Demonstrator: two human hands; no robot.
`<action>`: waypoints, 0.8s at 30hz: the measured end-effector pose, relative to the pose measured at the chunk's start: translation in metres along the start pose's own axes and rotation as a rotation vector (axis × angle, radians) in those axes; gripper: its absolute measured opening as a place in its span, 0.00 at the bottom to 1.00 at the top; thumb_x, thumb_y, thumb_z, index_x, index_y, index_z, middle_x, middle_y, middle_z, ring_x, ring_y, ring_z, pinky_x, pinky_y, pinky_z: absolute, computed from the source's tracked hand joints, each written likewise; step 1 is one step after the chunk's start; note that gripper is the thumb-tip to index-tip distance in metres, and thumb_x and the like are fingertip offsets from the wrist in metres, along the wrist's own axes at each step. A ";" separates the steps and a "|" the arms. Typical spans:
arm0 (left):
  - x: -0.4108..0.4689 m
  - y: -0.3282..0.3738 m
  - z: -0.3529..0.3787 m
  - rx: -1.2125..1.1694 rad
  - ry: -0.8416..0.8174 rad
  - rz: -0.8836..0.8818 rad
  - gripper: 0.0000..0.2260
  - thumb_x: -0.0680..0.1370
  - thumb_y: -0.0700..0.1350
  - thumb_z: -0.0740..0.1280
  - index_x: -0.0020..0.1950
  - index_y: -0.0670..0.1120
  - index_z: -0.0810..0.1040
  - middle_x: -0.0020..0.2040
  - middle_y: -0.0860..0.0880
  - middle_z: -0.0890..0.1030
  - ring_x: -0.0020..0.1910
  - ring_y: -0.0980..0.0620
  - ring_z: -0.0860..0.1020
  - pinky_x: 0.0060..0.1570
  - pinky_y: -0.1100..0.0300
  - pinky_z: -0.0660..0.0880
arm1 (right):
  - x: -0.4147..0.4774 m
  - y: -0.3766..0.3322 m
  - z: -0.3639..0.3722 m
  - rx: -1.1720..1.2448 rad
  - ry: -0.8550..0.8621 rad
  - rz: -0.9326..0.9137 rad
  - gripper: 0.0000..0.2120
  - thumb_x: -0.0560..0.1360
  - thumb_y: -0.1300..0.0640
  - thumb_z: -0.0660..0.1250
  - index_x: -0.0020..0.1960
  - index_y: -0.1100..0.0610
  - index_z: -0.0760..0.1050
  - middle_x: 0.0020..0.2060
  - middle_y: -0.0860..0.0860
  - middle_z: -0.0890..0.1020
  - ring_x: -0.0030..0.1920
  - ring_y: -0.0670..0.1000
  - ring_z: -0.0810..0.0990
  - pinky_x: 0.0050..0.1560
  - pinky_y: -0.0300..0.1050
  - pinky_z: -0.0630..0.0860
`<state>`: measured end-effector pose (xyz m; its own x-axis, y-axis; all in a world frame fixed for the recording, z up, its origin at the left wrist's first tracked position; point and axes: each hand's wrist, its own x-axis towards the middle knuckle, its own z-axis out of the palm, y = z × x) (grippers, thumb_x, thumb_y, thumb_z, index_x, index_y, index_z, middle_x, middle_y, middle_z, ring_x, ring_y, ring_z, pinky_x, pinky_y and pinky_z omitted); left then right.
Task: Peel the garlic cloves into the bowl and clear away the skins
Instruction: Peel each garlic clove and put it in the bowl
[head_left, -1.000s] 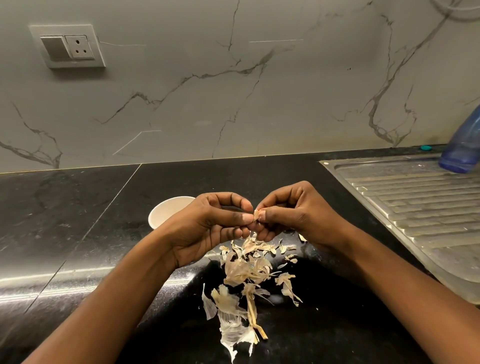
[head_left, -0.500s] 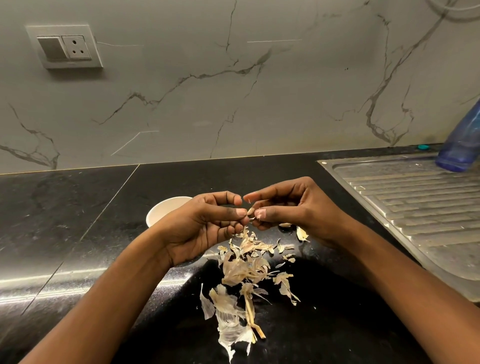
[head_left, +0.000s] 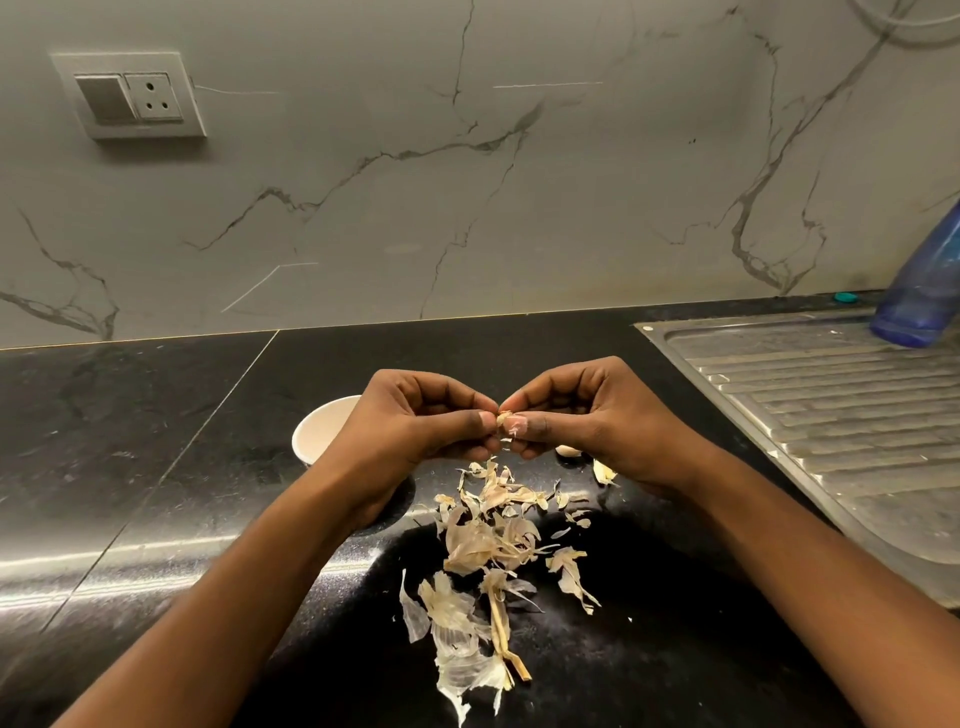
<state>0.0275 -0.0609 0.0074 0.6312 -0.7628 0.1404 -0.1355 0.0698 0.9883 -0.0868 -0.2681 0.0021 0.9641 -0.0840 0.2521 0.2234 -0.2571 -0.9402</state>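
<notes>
Grips both clamped: left grip (head_left: 415, 423) and right grip (head_left: 592, 415) pinch garlic clove (head_left: 505, 419) at fingertips, over skins (head_left: 493, 535) on tabletop (head_left: 156, 441). Target bowl (head_left: 319, 434) lies left, partly behind left grip; that side nearer for drop.

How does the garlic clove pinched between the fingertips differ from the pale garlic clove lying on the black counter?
The pinched garlic clove is held above the black counter by the left hand and the right hand; the lying garlic clove rests on it, ungripped. The pinched garlic clove is mostly hidden by fingertips; the lying garlic clove shows more. Both are small and pale.
</notes>
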 end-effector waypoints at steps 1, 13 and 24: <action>0.000 0.000 0.000 0.024 -0.002 0.018 0.12 0.73 0.39 0.75 0.54 0.35 0.85 0.48 0.36 0.87 0.46 0.39 0.87 0.48 0.54 0.86 | 0.000 0.000 0.000 -0.013 0.000 0.003 0.11 0.74 0.60 0.76 0.56 0.61 0.85 0.48 0.57 0.89 0.47 0.56 0.89 0.49 0.46 0.86; 0.000 -0.006 0.004 0.293 0.025 0.242 0.11 0.72 0.43 0.77 0.52 0.41 0.88 0.44 0.45 0.89 0.44 0.44 0.88 0.49 0.54 0.85 | 0.001 0.001 0.000 -0.017 0.065 0.079 0.11 0.73 0.59 0.77 0.54 0.62 0.86 0.45 0.58 0.89 0.45 0.56 0.89 0.46 0.46 0.87; 0.002 -0.012 0.000 0.616 0.049 0.469 0.04 0.76 0.42 0.78 0.50 0.46 0.89 0.42 0.55 0.87 0.42 0.51 0.87 0.42 0.58 0.84 | 0.000 0.002 0.002 -0.012 0.009 0.091 0.08 0.76 0.62 0.76 0.54 0.64 0.86 0.46 0.59 0.89 0.47 0.58 0.89 0.49 0.48 0.87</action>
<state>0.0304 -0.0639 -0.0043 0.4343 -0.7111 0.5529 -0.7878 -0.0024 0.6159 -0.0860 -0.2666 0.0000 0.9789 -0.1159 0.1682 0.1336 -0.2593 -0.9565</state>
